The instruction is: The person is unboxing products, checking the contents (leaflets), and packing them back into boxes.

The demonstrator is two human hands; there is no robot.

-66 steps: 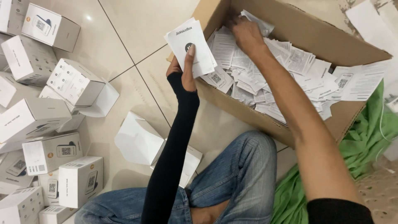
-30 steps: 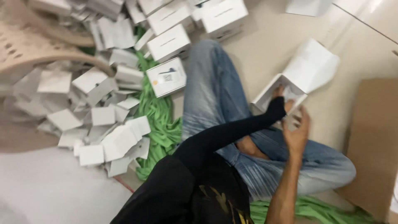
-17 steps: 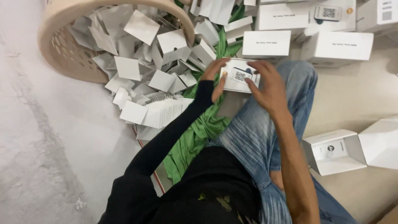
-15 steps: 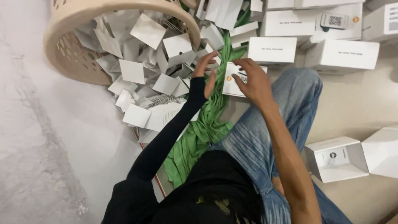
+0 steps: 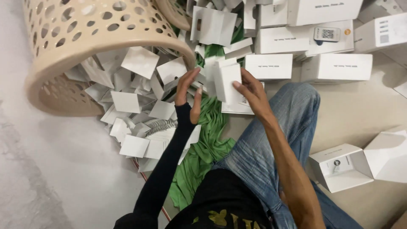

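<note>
I am holding a small white card box [image 5: 227, 80] in my right hand [image 5: 250, 91], fingers wrapped around it, just above the green cloth [image 5: 207, 140]. My left hand [image 5: 188, 95] is staying open beside it, touching nothing, near the tipped basket [image 5: 85, 38] spilling white cards [image 5: 127, 101].

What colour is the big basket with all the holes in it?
The basket is beige, a pale tan plastic dotted with round holes. The head view shows it, tipped on its side.

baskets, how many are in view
1: a beige perforated basket tipped on its side at upper left, white cards spilling from its mouth. Another beige rim behind it may be a second.
</note>
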